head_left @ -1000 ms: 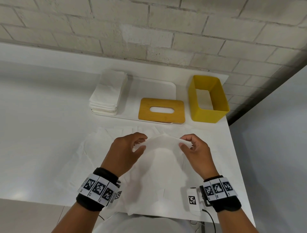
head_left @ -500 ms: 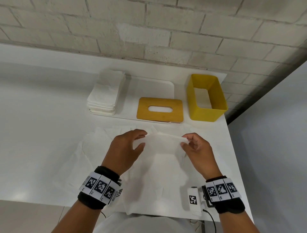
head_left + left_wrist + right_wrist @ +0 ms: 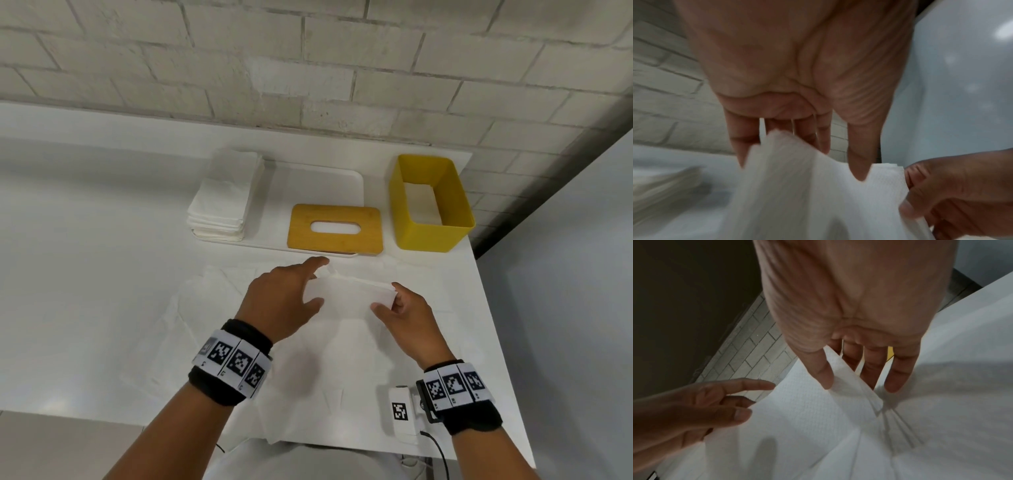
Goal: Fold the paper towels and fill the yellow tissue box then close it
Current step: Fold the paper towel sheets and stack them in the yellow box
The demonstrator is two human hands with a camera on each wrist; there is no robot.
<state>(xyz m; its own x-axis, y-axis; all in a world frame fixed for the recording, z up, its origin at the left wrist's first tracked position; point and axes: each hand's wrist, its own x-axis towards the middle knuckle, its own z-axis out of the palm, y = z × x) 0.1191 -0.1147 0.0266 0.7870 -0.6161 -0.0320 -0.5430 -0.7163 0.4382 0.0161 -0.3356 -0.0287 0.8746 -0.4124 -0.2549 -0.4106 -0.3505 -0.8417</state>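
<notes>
Yellow tissue box (image 3: pixel 432 236) stands open-topped at about one o'clock on the white table (image 3: pixel 85 274), with only a pale floor showing inside; whether any towel lies in it cannot be told. Its wooden lid (image 3: pixel 335 229), with an oval slot, lies flat at twelve o'clock, partly on a white tray (image 3: pixel 318 181). On the tray's left end, at eleven o'clock, sits a stack of folded paper towels (image 3: pixel 224 198).

Nearer the person, unfolded white sheets (image 3: pixel 212 308) spread across the table. Above them, both hands hold one folded paper towel (image 3: pixel 349 296) between them. The left hand (image 3: pixel 281 301) has thumb below and fingers (image 3: pixel 744 142) spread along the towel's left end. The right hand (image 3: pixel 407 315) pinches the right end between thumb and fingers (image 3: pixel 896 378).

Pale painted brick (image 3: pixel 308 68) forms the wall behind the table, and a grey panel (image 3: pixel 565 274) stands at three o'clock.
</notes>
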